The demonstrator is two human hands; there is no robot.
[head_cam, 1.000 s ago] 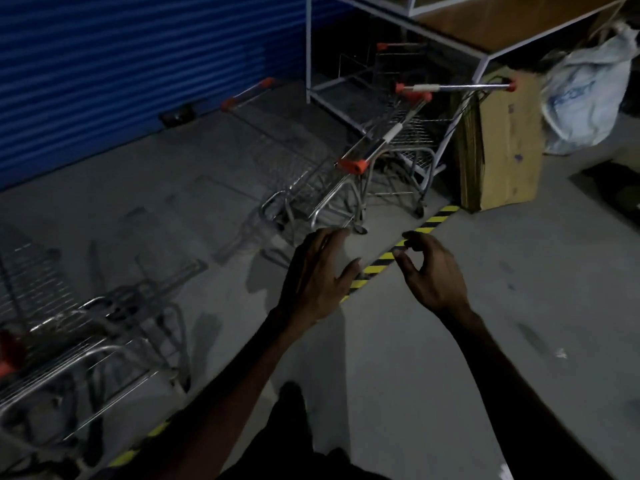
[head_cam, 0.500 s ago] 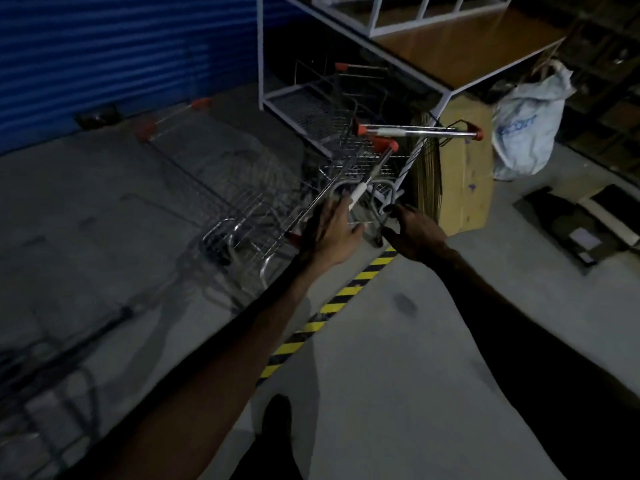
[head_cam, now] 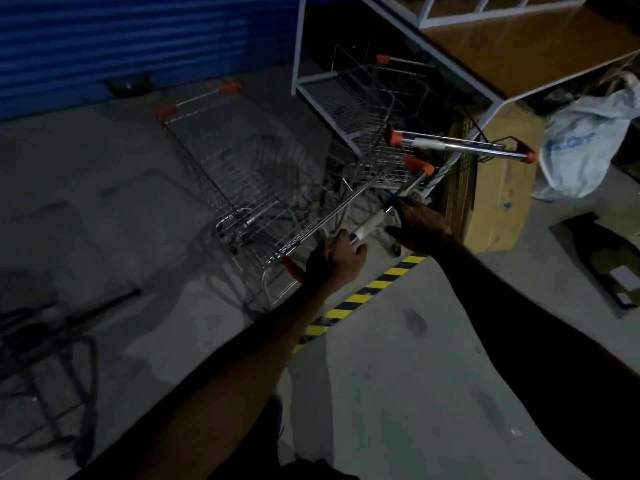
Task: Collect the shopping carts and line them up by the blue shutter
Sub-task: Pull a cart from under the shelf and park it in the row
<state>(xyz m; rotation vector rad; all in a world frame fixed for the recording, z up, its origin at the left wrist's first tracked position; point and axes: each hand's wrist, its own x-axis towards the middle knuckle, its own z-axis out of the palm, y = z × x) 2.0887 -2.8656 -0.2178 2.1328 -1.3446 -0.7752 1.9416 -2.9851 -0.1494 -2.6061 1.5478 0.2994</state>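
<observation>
A wire shopping cart [head_cam: 256, 188] with orange corner caps stands in the middle of the floor, its handle bar [head_cam: 372, 225] nearest me. My left hand [head_cam: 337, 259] grips the lower end of that bar and my right hand [head_cam: 420, 225] grips it higher up. A second cart [head_cam: 460, 145] with a chrome handle stands just beyond, partly under a white frame. The blue shutter [head_cam: 138, 39] fills the upper left. Part of a third cart [head_cam: 45, 368] shows dimly at the lower left.
A white metal frame table [head_cam: 491, 46] with a wooden top stands at the upper right. A cardboard box [head_cam: 502, 188] and a white plastic bag [head_cam: 581, 150] sit beside it. Yellow-black hazard tape [head_cam: 363, 296] crosses the grey floor. Flat cardboard [head_cam: 609, 258] lies at the right.
Both hands have reached forward from empty air and closed round the near cart's handle bar. The view has moved closer to the carts.
</observation>
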